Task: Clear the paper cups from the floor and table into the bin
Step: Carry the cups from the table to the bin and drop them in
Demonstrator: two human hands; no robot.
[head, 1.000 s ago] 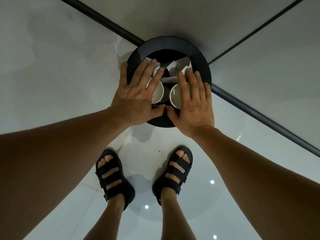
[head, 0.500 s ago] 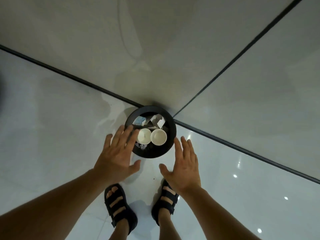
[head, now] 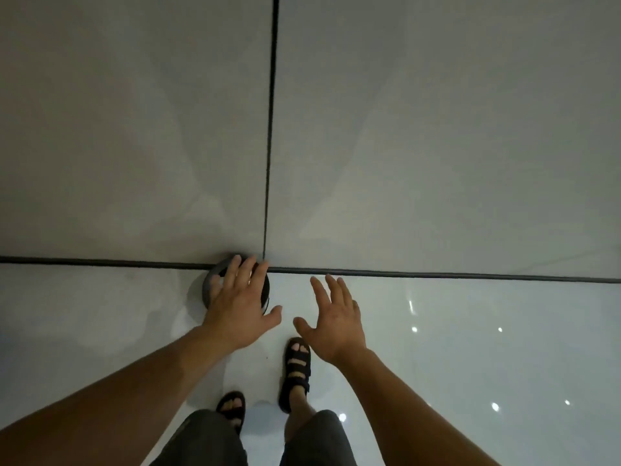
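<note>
Backing off from the round black bin (head: pixel 205 290), set at the far edge of the glossy white tiled floor (head: pixel 470 348), tight vs. the base of the grey panelled wall (head: pixel 403 129). Holding nothing in either hand. Left hand (head: pixel 240 307) spread wide, palm down, hovering betw. camera & bin, covering most of its mouth. Right hand (head: pixel 334 317) also splayed wide, off to the right of the bin, clear of it.

Were flat over the bin mouth 1 s ago, atop two white paper cups sitting rim-up inside. Now lifted well away, w/ the bin looking smaller & farther, so prob. straightening up. Can't see the cups now, hidden behind the left hand; judged still in the bin, since nothing is carried out.

Means this drop-off looks done. Next, prob. turning away to check floor & table for more cups: none in view here, table not in view either. Stepping in black strap sandals (head: pixel 297 364), right foot ahead of left.
</note>
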